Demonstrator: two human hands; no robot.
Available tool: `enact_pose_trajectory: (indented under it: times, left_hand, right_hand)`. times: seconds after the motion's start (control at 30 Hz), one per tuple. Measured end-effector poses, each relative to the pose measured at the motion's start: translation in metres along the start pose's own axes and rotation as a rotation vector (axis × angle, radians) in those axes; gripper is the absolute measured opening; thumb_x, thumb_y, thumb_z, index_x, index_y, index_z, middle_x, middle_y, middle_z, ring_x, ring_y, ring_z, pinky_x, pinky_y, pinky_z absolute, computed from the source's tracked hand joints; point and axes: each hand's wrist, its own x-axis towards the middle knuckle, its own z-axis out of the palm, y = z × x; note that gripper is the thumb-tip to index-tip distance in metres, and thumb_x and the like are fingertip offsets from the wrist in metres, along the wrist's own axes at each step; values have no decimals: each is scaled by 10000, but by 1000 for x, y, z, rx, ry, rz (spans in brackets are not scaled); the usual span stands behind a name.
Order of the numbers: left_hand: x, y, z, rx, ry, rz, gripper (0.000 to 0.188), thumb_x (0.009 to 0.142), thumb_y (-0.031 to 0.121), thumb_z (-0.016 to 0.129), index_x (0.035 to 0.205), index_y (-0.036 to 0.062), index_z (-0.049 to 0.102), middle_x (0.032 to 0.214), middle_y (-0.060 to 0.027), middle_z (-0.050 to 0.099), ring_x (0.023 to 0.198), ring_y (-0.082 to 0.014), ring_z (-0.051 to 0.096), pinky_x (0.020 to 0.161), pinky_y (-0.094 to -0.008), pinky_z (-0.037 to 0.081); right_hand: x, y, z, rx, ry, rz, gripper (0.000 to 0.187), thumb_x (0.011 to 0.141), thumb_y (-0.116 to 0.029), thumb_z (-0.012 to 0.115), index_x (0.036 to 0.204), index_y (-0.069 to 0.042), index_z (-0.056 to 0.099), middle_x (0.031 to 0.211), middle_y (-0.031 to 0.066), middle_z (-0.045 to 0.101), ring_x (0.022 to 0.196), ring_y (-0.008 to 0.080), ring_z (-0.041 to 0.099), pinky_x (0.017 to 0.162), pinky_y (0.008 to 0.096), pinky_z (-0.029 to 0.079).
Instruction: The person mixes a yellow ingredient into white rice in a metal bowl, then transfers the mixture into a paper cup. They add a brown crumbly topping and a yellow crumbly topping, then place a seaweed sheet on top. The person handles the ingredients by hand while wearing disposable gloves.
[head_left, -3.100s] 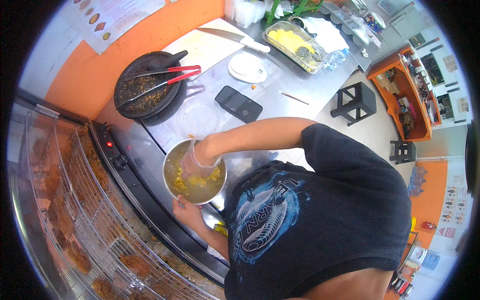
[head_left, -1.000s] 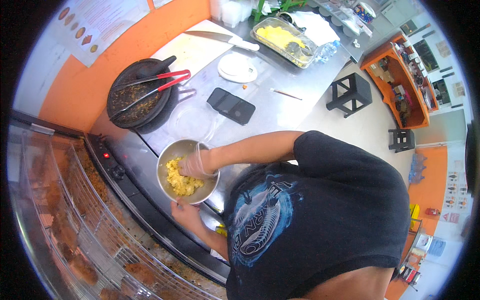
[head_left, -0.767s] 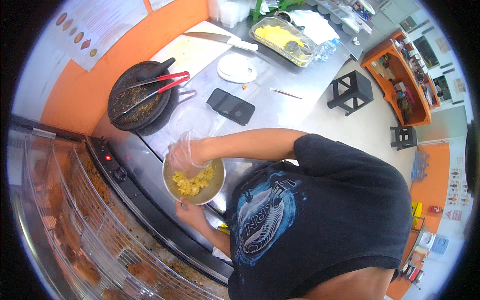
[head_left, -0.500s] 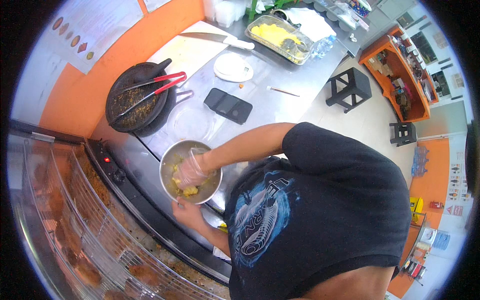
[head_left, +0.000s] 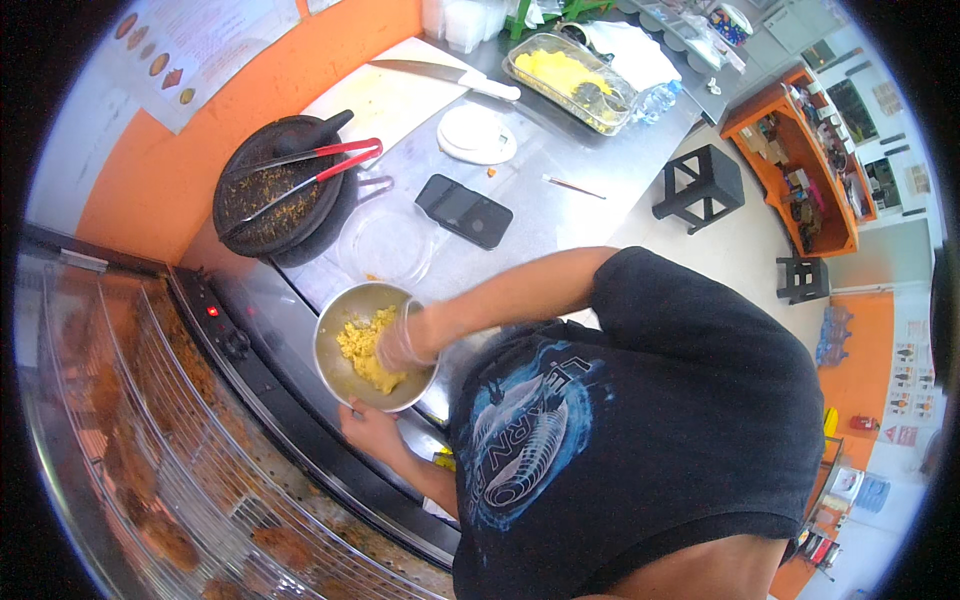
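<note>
A steel mixing bowl [head_left: 331, 375] rests at the counter's edge with crumbly yellow mash [head_left: 366, 345] inside. My left hand [head_left: 368, 428] is bare and grips the bowl's near rim, thumb over the edge. Inside the bowl is my right hand [head_left: 397, 346], in a clear plastic glove and pressed against the mash at the right side. Its fingers are blurred and partly hidden, so their closing cannot be made out. Just beyond the bowl lies a round clear plastic lid or dish [head_left: 385, 245].
A black stone mortar [head_left: 235, 215] holds red-handled tongs [head_left: 340, 160]. Farther along are a knife [head_left: 440, 73] on a white board [head_left: 350, 105], a white scale [head_left: 478, 135], a phone [head_left: 464, 211] and a glass tray [head_left: 520, 72] of yellow food. A glass display case [head_left: 200, 440] adjoins the counter.
My gloved right hand has shifted rightward in the bowl, uncovering more of the yellow mash. My left hand stays on the rim.
</note>
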Motion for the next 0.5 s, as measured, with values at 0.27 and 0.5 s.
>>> enact_pose_trajectory:
  times: [0.27, 0.5]
  left_hand:
    - [-1, -3, 0, -2, 9, -81, 307, 1001, 175, 488, 1038, -89, 641, 769, -230, 661, 468, -273, 611, 412, -387, 476]
    - [3, -6, -1, 94, 24, 33, 318, 997, 193, 501, 999, -93, 641, 737, -210, 661, 466, -270, 614, 461, -414, 493]
  right_hand:
    - [23, 6, -9, 55, 327, -6, 184, 841, -146, 628, 855, 25, 697, 876, 178, 722, 821, 321, 719, 694, 458, 582]
    - [37, -11, -4, -26, 527, -129, 159, 805, -155, 659, 869, -15, 699, 868, 159, 712, 795, 327, 713, 691, 438, 585]
